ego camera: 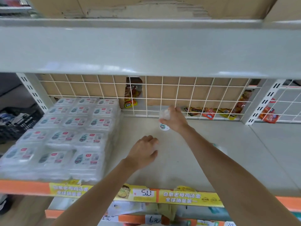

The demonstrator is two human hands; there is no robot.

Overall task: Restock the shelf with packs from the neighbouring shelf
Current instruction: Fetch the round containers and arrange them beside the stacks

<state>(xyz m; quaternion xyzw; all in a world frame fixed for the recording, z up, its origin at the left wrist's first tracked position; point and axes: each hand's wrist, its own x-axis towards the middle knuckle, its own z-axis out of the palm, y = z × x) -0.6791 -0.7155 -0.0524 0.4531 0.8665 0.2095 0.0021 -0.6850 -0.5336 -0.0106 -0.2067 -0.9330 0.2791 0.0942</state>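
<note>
My right hand (175, 119) grips a clear plastic pack (164, 119) with a round label, held just above the pale shelf board (203, 160) close to the white wire back grid (162, 95). My left hand (143, 151) hovers lower over the middle of the same board, fingers curled; something clear may lie under its fingertips, but blur hides it. Several rows of stacked clear packs (65, 136) with green and red labels fill the left part of the shelf.
A grey shelf (146, 49) hangs low overhead with cardboard on top. Red and yellow snack bags (210, 112) lie behind the grid. Upright posts (263, 101) bound the bay. The front edge (143, 193) carries yellow price tags, with another shelf below.
</note>
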